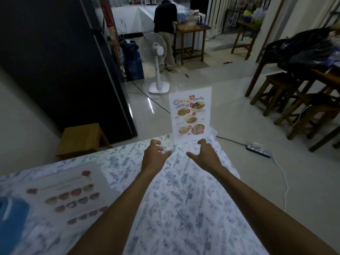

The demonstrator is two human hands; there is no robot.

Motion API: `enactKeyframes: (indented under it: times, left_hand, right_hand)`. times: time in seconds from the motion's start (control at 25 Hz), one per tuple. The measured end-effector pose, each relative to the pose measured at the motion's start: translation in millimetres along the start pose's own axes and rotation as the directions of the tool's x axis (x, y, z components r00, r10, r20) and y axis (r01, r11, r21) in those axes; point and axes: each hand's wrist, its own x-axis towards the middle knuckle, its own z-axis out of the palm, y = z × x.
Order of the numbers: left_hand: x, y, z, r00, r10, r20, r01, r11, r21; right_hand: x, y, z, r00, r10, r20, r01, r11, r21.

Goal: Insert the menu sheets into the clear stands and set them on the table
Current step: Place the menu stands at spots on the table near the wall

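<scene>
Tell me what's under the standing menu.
The standing menu rests on the floral tablecloth at the table's far edge. The table surface itself is covered by the cloth, so it can't be seen.

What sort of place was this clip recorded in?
Most likely a small restaurant or eatery. A food menu in a clear stand sits upright on a cloth-covered table, wooden stools are tucked under another table at right, and a counter runs along the back.

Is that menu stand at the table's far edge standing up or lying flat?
Upright: the menu stand rises from the table, its sheet facing the camera.
</scene>
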Motion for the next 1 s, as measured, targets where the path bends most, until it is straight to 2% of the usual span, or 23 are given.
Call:
enactKeyframes:
  times: [0.24,0.36,0.48,0.64,0.84,1.0]
  left_hand:
    - [-125.1,-77.7,-83.4,0.997,0.065,-0.039,-0.064,0.998,0.016]
    - [-166.3,-115.9,-121.8,0.995,0.08,-0.058,-0.08,0.997,0.003]
    - [-189.8,-156.6,-163.0,0.993,0.014,-0.113,-0.017,1.0,-0.022]
    - [-201.2,-210.3,-208.9,0.975,-0.074,-0.21,0.061,0.996,-0.067]
    - [-189.7,-263.1,-234.4,0.958,-0.19,-0.214,0.183,0.982,-0.055]
    - [-165.7,-287.5,-231.4,0.889,-0.305,-0.342,0.278,0.952,-0.125]
  right_hand:
    - [-133.0,-77.3,80.2,0.994,-0.065,0.087,0.04,0.966,0.256]
    - [-182.4,-103.0,118.1,0.993,-0.057,0.103,0.023,0.952,0.305]
    - [-216.9,-127.0,152.4,0.987,-0.059,0.149,0.009,0.948,0.317]
    - [-231.6,-152.7,188.9,0.974,-0.051,0.222,-0.014,0.96,0.281]
    - [-218.8,-164.1,219.4,0.978,-0.003,0.206,-0.04,0.979,0.201]
    - [-201.0,-155.9,237.6,0.985,0.013,0.175,-0.044,0.984,0.174]
